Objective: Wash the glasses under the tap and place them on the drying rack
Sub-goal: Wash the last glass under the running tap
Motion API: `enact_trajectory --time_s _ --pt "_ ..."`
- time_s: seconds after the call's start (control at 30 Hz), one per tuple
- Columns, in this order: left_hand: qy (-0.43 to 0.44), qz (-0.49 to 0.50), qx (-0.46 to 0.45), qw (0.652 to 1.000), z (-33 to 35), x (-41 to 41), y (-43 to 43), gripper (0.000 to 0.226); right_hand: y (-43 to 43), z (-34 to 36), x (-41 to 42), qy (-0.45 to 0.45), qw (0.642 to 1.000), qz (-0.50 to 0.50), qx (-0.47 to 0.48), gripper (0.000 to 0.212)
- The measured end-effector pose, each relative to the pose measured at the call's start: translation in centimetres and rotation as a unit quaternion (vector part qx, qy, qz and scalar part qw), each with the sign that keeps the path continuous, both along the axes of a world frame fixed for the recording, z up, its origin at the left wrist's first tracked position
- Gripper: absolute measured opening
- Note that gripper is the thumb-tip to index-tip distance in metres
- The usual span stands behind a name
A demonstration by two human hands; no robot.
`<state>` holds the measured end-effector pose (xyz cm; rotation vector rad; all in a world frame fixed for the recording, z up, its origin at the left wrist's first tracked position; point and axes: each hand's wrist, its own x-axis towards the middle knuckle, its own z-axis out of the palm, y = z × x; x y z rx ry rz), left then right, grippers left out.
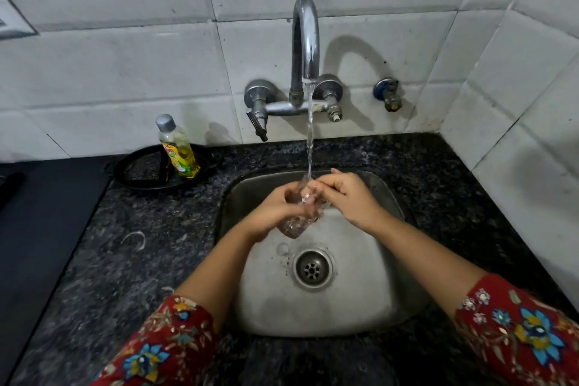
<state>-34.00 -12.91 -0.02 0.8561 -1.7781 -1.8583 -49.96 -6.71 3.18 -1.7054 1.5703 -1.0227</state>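
1. Centrally, a clear, ribbed drinking glass (297, 213) is held over the far half of the square stainless-steel sink (369, 301), its mouth directly beneath the stream of water (310, 135) falling from the curved chrome tap (305, 37).
2. Long axis: tilted, base low and toward the near left, mouth raised toward the far edge of the sink.
3. Left hand (275, 210): fingers wrapped around the glass body from the left, holding it.
4. Right hand (347, 194): fingers (322, 180) curled at the rim from the right, touching it; whether they reach inside cannot be told.
5. Both hands are equally near; the left appears to carry the weight.
6. No drying rack is in view; judged, the coming move needs the mouth tipped down to drain first.
7. On the dark speckled granite tabletop (156, 229), toward the far left, a yellow dish-soap bottle (178, 147) stands in a black oval tray (141, 172), well apart from the glass.
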Motion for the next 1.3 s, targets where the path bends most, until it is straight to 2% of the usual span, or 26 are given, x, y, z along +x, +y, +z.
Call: enact_trajectory --time_s 0.03,0.1,0.17,0.23,0.27,0.3,0.37,0.4,0.43,0.47,0.5,0.53,0.57,0.6,0.63,0.7,0.77,0.8,0.87,0.93,0.97,1.1,1.17,1.23,1.3 --pt "0.026 -0.019 0.046 0.998 0.1 0.3 -0.3 0.038 0.1 0.0 -0.1 0.001 1.000 0.004 -0.004 0.021" --pt "0.012 0.006 0.015 1.000 0.1 0.2 -0.4 0.036 -0.2 -0.4 0.2 -0.018 1.000 -0.013 -0.001 0.024" --pt "-0.067 0.082 -0.116 0.988 0.1 -0.6 0.2 0.044 -0.8 -0.5 0.7 -0.073 0.996 -0.047 0.031 0.027" --pt "-0.137 0.150 -0.237 0.950 -0.2 -1.4 1.1 0.054 -1.3 -0.6 0.9 -0.088 0.993 -0.065 0.043 0.031" --pt "-0.135 0.154 -0.243 0.948 0.0 -1.4 1.2 0.054 -1.4 -0.6 0.9 -0.082 0.994 -0.059 0.032 0.032" --pt "-0.108 0.128 -0.204 0.965 0.3 -1.2 1.0 0.051 -1.3 -0.7 0.8 -0.074 0.996 -0.047 0.012 0.032" --pt "-0.039 0.018 -0.051 0.998 1.0 -0.4 0.2 0.044 -0.8 -0.7 0.4 -0.051 0.998 -0.025 -0.028 0.030" --pt "-0.016 -0.019 0.003 1.000 1.1 -0.1 -0.1 0.040 -0.5 -0.7 0.2 -0.045 0.998 -0.018 -0.038 0.029" --pt "-0.014 -0.026 0.016 0.999 1.1 0.0 0.0 0.038 -0.4 -0.8 0.2 -0.046 0.998 -0.016 -0.035 0.028" --pt "-0.045 0.003 -0.019 0.999 1.1 -0.3 0.4 0.039 -0.4 -0.9 0.3 -0.054 0.998 -0.016 -0.018 0.027" --pt "-0.107 0.053 -0.099 0.988 1.0 -0.7 1.0 0.042 -0.7 -0.9 0.5 -0.066 0.998 -0.020 0.008 0.028" --pt "-0.185 0.108 -0.203 0.955 0.9 -1.1 1.5 0.046 -1.0 -0.7 0.8 -0.072 0.997 -0.023 0.031 0.029" --pt "-0.228 0.153 -0.273 0.922 0.8 -1.4 2.1 0.048 -1.2 -0.6 1.0 -0.069 0.997 -0.024 0.040 0.031" --pt "-0.222 0.167 -0.288 0.917 0.6 -1.4 2.3 0.049 -1.3 -0.6 1.1 -0.047 0.998 -0.020 0.026 0.032" --pt "-0.176 0.144 -0.243 0.943 0.8 -1.3 2.2 0.048 -1.2 -0.6 1.0 -0.010 1.000 -0.012 -0.006 0.034" --pt "-0.051 0.037 -0.096 0.993 1.3 -0.4 1.0 0.041 -0.7 -0.6 0.9 0.065 0.995 0.009 -0.080 0.038" --pt "0.014 -0.046 -0.016 0.999 1.7 0.3 0.4 0.032 -0.3 -0.7 0.6 0.092 0.989 0.025 -0.109 0.039" --pt "0.004 -0.039 -0.032 0.999 1.7 0.3 0.4 0.031 -0.2 -0.7 0.7 0.096 0.990 0.023 -0.105 0.037" --pt "-0.091 0.054 -0.154 0.982 1.3 -0.4 1.1 0.035 -0.5 -0.6 1.2 0.086 0.994 -0.002 -0.061 0.034" --pt "-0.209 0.128 -0.278 0.929 1.0 -0.9 2.0 0.041 -1.0 -0.5 1.9 0.051 0.998 -0.039 -0.005 0.035" --pt "-0.221 0.142 -0.291 0.920 1.0 -1.0 2.3 0.041 -1.2 -0.4 2.0 0.043 0.998 -0.049 0.003 0.035" --pt "-0.150 0.103 -0.199 0.963 1.5 -0.6 1.2 0.044 -0.8 0.1 1.3 0.112 0.993 0.042 -0.007 0.023" --pt "-0.131 0.083 -0.187 0.970 1.5 -0.8 1.1 0.046 -0.7 0.1 1.0 0.124 0.991 0.055 -0.017 0.023" --pt "-0.158 0.107 -0.211 0.959 1.6 -1.5 1.8 0.044 -0.8 -0.2 1.3 0.094 0.995 -0.004 -0.039 0.030" --pt "-0.196 0.149 -0.277 0.929 2.0 -2.1 2.4 0.046 -1.2 -0.1 2.1 0.016 0.995 -0.087 -0.037 0.040"
